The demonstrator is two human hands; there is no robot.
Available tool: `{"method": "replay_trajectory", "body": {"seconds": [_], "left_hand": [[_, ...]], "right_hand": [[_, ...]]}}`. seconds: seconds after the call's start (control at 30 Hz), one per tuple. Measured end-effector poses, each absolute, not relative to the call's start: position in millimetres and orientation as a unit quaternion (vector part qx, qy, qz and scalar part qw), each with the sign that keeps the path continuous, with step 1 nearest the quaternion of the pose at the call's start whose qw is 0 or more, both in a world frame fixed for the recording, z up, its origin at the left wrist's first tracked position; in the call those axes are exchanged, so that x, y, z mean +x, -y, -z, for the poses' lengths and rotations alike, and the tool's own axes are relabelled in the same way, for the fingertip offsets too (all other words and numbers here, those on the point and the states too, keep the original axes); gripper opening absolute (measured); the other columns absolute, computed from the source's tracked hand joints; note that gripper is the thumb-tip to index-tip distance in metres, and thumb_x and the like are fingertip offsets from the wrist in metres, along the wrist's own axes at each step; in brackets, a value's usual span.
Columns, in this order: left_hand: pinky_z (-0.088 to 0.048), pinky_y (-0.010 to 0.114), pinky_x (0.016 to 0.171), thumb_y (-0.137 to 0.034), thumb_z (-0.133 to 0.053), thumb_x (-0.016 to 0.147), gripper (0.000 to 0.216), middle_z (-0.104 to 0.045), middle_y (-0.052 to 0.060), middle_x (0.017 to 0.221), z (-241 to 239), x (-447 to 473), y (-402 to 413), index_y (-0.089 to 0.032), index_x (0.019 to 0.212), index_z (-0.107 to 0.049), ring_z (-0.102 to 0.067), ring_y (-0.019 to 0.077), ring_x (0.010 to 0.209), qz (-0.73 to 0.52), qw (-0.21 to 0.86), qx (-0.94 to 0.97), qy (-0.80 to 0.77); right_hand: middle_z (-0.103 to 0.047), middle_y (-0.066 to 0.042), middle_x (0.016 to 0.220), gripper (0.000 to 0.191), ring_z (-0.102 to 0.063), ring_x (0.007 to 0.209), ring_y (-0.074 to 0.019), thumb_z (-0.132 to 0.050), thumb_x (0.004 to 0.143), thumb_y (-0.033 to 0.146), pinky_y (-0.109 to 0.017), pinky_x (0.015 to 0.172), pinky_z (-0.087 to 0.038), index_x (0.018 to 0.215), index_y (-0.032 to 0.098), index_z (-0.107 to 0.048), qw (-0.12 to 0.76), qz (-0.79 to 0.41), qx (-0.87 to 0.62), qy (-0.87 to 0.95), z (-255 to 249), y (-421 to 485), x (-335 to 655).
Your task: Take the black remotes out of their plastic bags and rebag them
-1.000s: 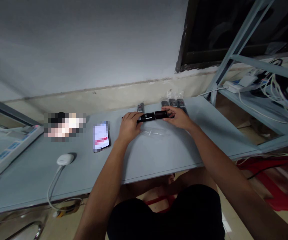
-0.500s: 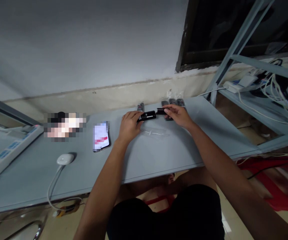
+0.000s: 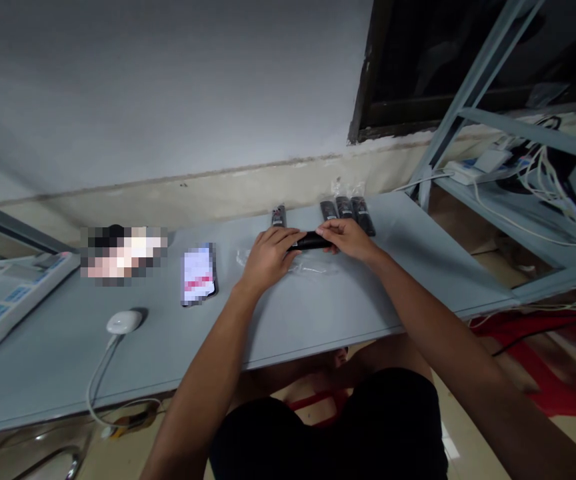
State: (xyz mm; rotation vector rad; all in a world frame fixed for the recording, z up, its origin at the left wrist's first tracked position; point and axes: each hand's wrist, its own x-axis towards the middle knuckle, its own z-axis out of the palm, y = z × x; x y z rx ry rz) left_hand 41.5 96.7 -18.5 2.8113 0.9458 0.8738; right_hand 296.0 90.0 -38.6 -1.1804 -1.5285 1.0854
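Observation:
A black remote control lies crosswise between my two hands, just above the tabletop, with its back facing me. My left hand is closed around its left end. At the other end, my right hand pinches the black battery cover, which now sits against the remote's back; whether it is latched I cannot tell. Beneath my hands lies a crumpled clear plastic bag. Behind my left hand is a remote in a plastic sleeve. Several more wrapped remotes lie side by side beyond my right hand.
On the grey table, a lit phone and a white charger with its cable lie to the left. A white power strip runs along the left edge. A metal shelf with cables stands at right.
My right hand has brought the battery cover left onto the remote, covering the open battery compartment. Both hands have come closer together, and the remote has moved slightly right and toward me.

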Motion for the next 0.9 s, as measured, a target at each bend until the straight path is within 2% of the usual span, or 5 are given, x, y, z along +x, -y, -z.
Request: {"method": "replay_trajectory", "body": {"seconds": [0.4, 0.5, 0.6, 0.7, 0.9], "left_hand": [[-0.053, 0.049, 0.108, -0.042, -0.058, 0.106, 0.041, -0.074, 0.01, 0.135, 17, 43, -95, -0.025, 0.141, -0.067, -0.066, 0.0268, 0.122, -0.294, 0.05, 0.92, -0.253], [-0.052, 0.05, 0.109, -0.04, -0.058, 0.106, 0.038, -0.073, 0.009, 0.137, 15, 45, -94, -0.026, 0.141, -0.067, -0.066, 0.0269, 0.125, -0.295, 0.05, 0.919, -0.258], [-0.045, 0.055, 0.116, -0.034, -0.058, 0.106, 0.034, -0.071, 0.008, 0.14, 8, 49, -89, -0.029, 0.138, -0.068, -0.06, 0.028, 0.135, -0.299, 0.026, 0.914, -0.274], [-0.042, 0.057, 0.119, -0.039, -0.063, 0.103, 0.03, -0.069, 0.008, 0.142, -1, 52, -81, -0.029, 0.13, -0.072, -0.057, 0.0308, 0.139, -0.322, 0.003, 0.897, -0.304], [-0.056, 0.045, 0.104, -0.052, -0.08, 0.088, 0.052, -0.074, 0.007, 0.133, 6, 44, -82, -0.027, 0.133, -0.07, -0.07, 0.029, 0.12, -0.196, 0.11, 0.945, -0.239]], "right_hand": [[-0.067, 0.0, 0.071, 0.038, -0.056, 0.055, -0.0124, -0.077, 0.086, 0.058, -0.024, 0.049, -0.044, 0.087, 0.02, -0.078, 0.391, -0.463, -0.44, 0.662, 32, -85, 300], [-0.076, -0.003, 0.089, 0.033, -0.07, 0.079, -0.0184, -0.078, 0.087, 0.053, -0.029, 0.069, -0.056, 0.1, 0.022, -0.08, 0.407, -0.462, -0.414, 0.67, 29, -83, 296], [-0.08, -0.004, 0.11, 0.033, -0.073, 0.106, -0.0234, -0.08, 0.086, 0.049, -0.035, 0.096, -0.055, 0.109, 0.025, -0.082, 0.419, -0.463, -0.387, 0.678, 29, -83, 293], [-0.081, -0.005, 0.105, 0.036, -0.074, 0.096, -0.0231, -0.083, 0.081, 0.052, -0.035, 0.09, -0.056, 0.104, 0.024, -0.08, 0.449, -0.496, -0.406, 0.623, 31, -88, 296], [-0.08, -0.004, 0.101, 0.046, -0.075, 0.096, -0.0242, -0.087, 0.07, 0.048, -0.033, 0.075, -0.056, 0.1, 0.025, -0.063, 0.548, -0.519, -0.417, 0.506, 28, -97, 313]]}}
